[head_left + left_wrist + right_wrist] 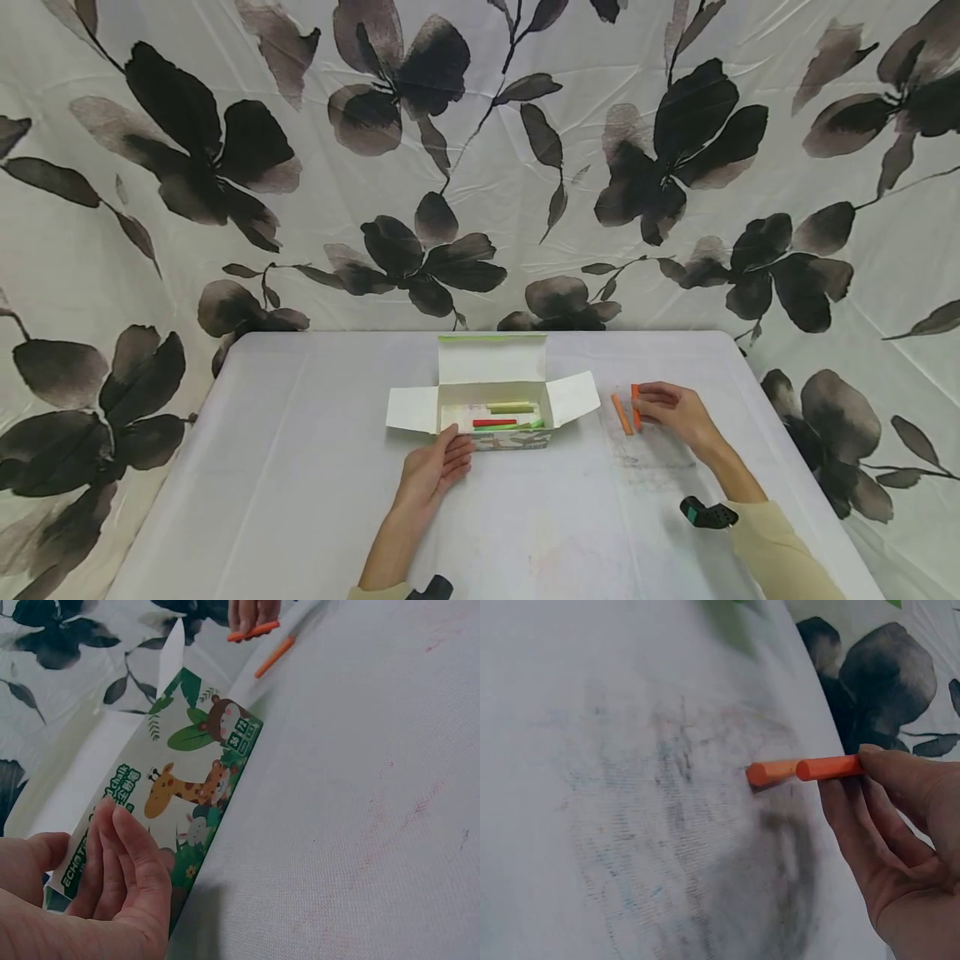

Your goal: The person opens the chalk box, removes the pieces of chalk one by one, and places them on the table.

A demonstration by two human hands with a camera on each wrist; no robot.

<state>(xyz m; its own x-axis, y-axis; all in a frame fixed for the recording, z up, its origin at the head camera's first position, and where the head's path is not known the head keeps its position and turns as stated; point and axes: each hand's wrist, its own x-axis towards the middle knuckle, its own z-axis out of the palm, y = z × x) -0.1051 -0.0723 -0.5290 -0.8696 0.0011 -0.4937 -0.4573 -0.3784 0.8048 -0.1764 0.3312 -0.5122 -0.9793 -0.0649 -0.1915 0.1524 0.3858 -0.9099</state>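
An open white box (pixel 491 392) with its flaps spread stands on the table, holding several sticks of chalk, among them a red chalk (pixel 495 422) and a yellow-green chalk (pixel 512 408). My left hand (pixel 435 475) holds its front left corner, thumb at the edge and fingers along the printed front (pixel 180 787). To the right, my right hand (pixel 678 412) pinches an orange chalk (pixel 832 766) by one end between thumb and fingers. Just left of it, a lighter orange chalk (pixel 622 415) lies on the table.
Chalk smudges (pixel 682 817) mark the white tablecloth (pixel 300 467) below the right hand. A flower-patterned cloth (pixel 525 167) hangs behind the table. Black wrist devices show at both sleeves, one by the right forearm (pixel 708 512).
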